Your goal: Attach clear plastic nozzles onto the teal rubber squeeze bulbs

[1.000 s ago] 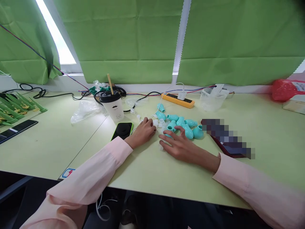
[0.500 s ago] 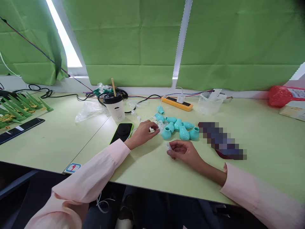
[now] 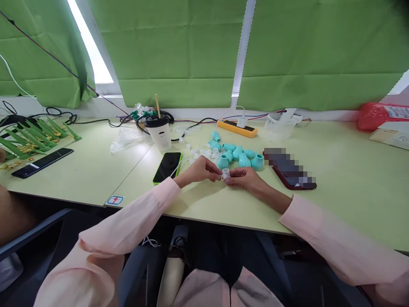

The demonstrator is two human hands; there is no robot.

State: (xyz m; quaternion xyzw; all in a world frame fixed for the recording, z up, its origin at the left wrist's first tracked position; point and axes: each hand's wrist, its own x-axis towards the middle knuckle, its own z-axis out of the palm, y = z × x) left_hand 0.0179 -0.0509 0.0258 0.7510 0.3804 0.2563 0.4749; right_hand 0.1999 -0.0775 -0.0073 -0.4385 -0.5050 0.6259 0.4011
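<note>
My right hand [image 3: 247, 178] pinches a small translucent plastic cup-shaped piece [image 3: 226, 172] between thumb and fingers, a little above the table. From the other side, the closed fingertips of my left hand [image 3: 203, 169] meet the piece; whatever they pinch is too small to make out. Just beyond my hands lies a cluster of glossy teal vase-shaped pieces [image 3: 244, 160], some upright and some on their sides. Several small clear and white plastic bits [image 3: 191, 150] are scattered left of the cluster, partly behind my left hand.
A phone in a green case [image 3: 167, 167] lies left, beside a lidded cup with a straw [image 3: 160, 135]. Behind are an orange power strip [image 3: 237, 128] and a clear tub [image 3: 279, 128]. A dark-red-edged phone [image 3: 290, 170] lies right. Another person's arm [image 3: 14, 213] shows at far left.
My hands have come together: the left moved right to the clear piece in my right hand. The view has shifted slightly, and another person's arm has appeared at the left edge.
</note>
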